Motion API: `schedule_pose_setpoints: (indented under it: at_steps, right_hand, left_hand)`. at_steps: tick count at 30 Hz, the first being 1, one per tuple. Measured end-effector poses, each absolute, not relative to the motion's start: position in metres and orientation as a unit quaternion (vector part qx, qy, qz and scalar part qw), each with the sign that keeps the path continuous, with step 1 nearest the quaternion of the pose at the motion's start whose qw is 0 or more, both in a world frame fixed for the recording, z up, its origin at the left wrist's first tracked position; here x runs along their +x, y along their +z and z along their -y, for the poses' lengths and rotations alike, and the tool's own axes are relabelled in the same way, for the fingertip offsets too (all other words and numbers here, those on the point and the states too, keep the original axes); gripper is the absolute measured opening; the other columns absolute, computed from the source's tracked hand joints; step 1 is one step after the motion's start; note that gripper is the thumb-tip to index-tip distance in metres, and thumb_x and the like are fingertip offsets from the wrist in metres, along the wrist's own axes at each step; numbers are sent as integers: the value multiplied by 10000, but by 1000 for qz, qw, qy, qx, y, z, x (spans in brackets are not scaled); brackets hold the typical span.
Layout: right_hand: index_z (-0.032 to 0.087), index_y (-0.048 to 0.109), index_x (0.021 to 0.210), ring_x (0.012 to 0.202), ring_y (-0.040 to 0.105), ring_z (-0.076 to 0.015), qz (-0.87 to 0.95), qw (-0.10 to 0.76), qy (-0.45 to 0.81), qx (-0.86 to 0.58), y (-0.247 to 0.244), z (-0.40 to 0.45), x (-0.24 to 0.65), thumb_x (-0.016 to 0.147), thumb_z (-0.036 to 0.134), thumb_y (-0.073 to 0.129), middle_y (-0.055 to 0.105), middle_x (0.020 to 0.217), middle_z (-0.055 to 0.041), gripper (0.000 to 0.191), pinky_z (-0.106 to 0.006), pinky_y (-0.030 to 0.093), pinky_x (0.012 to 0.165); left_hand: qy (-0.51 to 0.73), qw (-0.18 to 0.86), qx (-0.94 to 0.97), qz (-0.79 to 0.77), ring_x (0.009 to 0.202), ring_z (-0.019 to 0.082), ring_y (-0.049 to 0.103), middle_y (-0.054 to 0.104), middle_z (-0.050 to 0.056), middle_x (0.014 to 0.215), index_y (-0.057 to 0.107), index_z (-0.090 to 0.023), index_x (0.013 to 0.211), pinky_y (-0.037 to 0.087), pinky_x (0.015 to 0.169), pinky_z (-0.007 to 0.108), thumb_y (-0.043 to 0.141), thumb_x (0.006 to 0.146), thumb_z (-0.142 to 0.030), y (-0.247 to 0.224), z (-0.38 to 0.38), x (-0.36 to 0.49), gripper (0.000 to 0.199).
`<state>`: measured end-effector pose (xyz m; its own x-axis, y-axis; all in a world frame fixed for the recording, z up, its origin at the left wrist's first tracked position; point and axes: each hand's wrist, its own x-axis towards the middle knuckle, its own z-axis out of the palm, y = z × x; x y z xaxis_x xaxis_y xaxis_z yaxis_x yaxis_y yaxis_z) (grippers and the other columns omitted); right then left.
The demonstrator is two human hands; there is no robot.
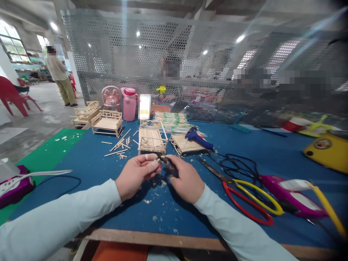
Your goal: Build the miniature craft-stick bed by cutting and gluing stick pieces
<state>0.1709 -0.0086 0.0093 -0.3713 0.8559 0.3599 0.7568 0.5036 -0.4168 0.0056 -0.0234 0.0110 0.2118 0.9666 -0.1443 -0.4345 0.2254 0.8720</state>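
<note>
My left hand (137, 174) is closed, with thumb and fingers pinching a short wooden stick (158, 160); white tape wraps two of its fingertips. My right hand (188, 178) is wrapped round dark-handled pliers (170, 167), whose jaws meet the stick near my left fingertips. Whether the jaws bite into it I cannot tell. Just beyond my hands stands a miniature wooden bed frame (152, 139) with a slatted base. To its right, a blue glue gun (199, 139) lies across a flat slatted panel (182, 144). Loose sticks (121, 143) are scattered to the left.
Large scissors (244, 197) with red and yellow handles lie right, beside a purple power strip (295, 197) and black cable. Finished-looking miniature benches (107, 122), a pink flask (129, 105) and bundled sticks (171, 121) stand behind. Another power strip (19, 185) is left. A mesh screen (122, 58) borders the table.
</note>
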Motion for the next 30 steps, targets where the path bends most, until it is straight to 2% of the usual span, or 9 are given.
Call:
schedule_pose_setpoints:
  at_steps: [5,10,14,17,22,30]
  right_hand:
    - [170,548,1006,920,600,-244,827,262,89,-489,12,10,170,575,91,454,653,994,-106,448,-371,458,822]
    - [160,553,991,910,600,-248,822,257,93,-499,13,10,171,576,96,455,655,979,-110,432,-369,454,821]
    - [158,556,998,907,600,-248,818,254,103,-506,13,11,171,582,96,451,653,975,-108,434,-364,452,819]
    - [154,555,1011,943,592,-259,825,241,106,-500,12,12,171,580,98,452,647,1007,-115,447,-377,443,842]
    - [164,559,1009,979,579,-262,838,215,111,-489,12,12,171,562,92,452,639,1027,-110,466,-383,435,859]
    - [155,562,1004,955,573,-255,854,211,93,-467,15,10,173,536,88,454,633,996,-107,486,-377,432,853]
  left_hand:
    - [452,525,604,-393,631,90,510,585,-1,707,601,-138,818,406,543,187,523,820,-378,7,25,1,253]
    - [394,400,723,-403,695,118,515,603,19,775,582,-133,860,399,653,225,441,860,-328,3,26,-3,240]
    - [404,376,727,-408,688,111,491,578,6,771,559,-141,902,386,658,218,456,850,-315,3,26,-3,209]
    - [406,349,735,-416,654,103,461,537,-14,708,539,-148,808,366,628,212,451,852,-332,3,25,-3,209]
    - [375,350,740,-436,560,89,445,493,-35,584,498,-158,632,351,579,209,350,892,-343,5,26,-4,351]
    - [353,333,750,-449,526,86,451,528,-33,580,478,-165,609,356,568,215,352,883,-341,7,25,-5,349]
